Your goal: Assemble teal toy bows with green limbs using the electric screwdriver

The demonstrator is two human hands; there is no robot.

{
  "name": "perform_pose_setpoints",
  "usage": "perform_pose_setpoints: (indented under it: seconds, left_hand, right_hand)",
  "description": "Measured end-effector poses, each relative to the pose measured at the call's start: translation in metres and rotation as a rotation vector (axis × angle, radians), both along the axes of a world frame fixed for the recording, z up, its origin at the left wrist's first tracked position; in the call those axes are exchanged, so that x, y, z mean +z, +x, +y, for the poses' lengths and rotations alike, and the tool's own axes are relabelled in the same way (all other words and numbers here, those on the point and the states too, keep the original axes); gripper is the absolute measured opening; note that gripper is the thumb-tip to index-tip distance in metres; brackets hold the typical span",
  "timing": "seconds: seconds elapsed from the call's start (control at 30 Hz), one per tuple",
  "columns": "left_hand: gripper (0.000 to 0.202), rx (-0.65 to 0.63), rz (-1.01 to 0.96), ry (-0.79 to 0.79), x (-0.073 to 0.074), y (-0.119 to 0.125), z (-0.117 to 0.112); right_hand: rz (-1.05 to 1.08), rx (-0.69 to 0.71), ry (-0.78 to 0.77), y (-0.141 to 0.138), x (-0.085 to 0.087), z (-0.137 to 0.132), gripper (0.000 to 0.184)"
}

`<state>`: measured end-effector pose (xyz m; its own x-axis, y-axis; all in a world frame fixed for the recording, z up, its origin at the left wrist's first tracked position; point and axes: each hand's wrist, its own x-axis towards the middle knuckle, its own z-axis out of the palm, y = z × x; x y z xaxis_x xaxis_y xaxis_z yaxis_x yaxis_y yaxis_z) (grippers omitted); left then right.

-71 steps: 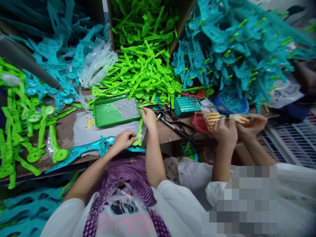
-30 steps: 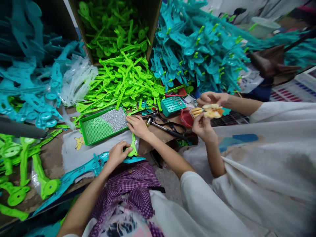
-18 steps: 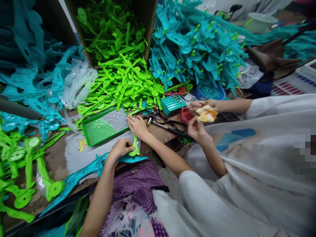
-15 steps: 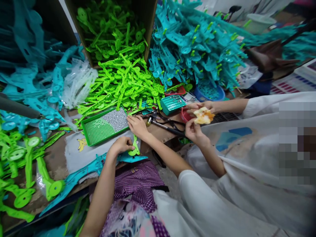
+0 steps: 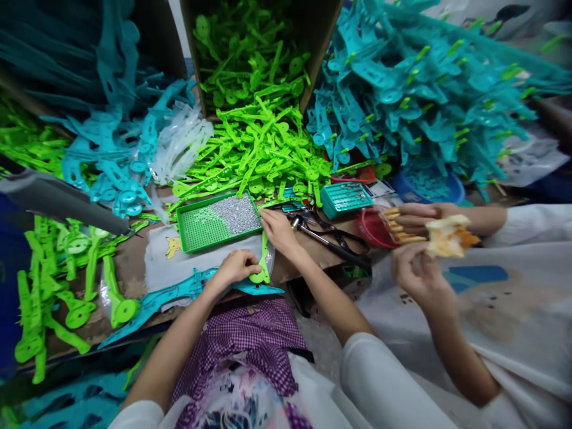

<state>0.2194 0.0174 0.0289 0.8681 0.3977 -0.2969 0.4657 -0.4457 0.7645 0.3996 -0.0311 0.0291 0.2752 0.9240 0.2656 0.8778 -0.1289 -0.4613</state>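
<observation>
My left hand (image 5: 235, 266) is closed on the round end of a bright green plastic part (image 5: 265, 257), holding it down on a long teal plastic part (image 5: 170, 292) at the table's near edge. My right hand (image 5: 277, 230) rests at the right corner of a green tray (image 5: 196, 229), fingers bent together beside the small silver screws (image 5: 236, 213) in it. What those fingers hold is hidden.
A co-worker's hands (image 5: 417, 274) hold food (image 5: 449, 235) at the right. Pliers and scissors (image 5: 326, 235), a teal box (image 5: 346, 196) and a red bowl (image 5: 369, 229) lie between us. Green parts (image 5: 259, 143) spill from a carton; teal parts (image 5: 424, 89) are heaped at right and left.
My hands have kept their places on the green part and at the tray. The co-worker's hands have drawn the food apart and moved right. The view has shifted.
</observation>
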Motion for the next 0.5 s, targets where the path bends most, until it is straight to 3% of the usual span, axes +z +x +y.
perform_pose_setpoints:
  seconds: [0.3, 0.5]
  left_hand:
    - [0.015, -0.078, -0.101, -0.014, -0.003, -0.002, 0.005]
    - [0.021, 0.03, -0.076, -0.114, -0.009, -0.005, 0.001]
  right_hand:
    - [-0.064, -0.029, -0.045, 0.017, -0.008, -0.011, 0.038]
    - [-0.084, 0.036, -0.141, 0.015, -0.021, -0.01, 0.04]
